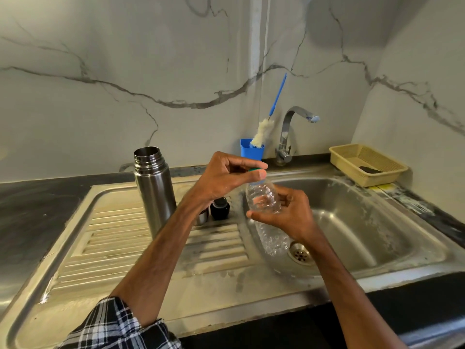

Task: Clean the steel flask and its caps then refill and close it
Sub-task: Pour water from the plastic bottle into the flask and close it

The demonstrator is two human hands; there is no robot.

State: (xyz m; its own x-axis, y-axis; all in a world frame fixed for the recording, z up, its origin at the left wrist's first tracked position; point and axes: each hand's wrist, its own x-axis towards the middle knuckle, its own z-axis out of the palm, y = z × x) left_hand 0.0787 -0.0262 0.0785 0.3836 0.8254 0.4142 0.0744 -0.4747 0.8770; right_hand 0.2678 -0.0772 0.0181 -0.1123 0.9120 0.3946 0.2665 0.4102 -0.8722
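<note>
Silver flask (154, 190) and black cap (219, 208) on the dull grey sink (226, 285) drainboard; clear bottle (263, 200) with green cap (254, 169); blue holder (251, 151), white brush (261, 133) with blue handle; beige basket (367, 163); white wall (125, 71) veined grey; sleeve (118, 326) checked black, white and blue.

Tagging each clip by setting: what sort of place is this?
Most likely a home kitchen: a steel sink with a drainboard, a tap behind it, and a bottle brush standing in a blue holder.
</note>
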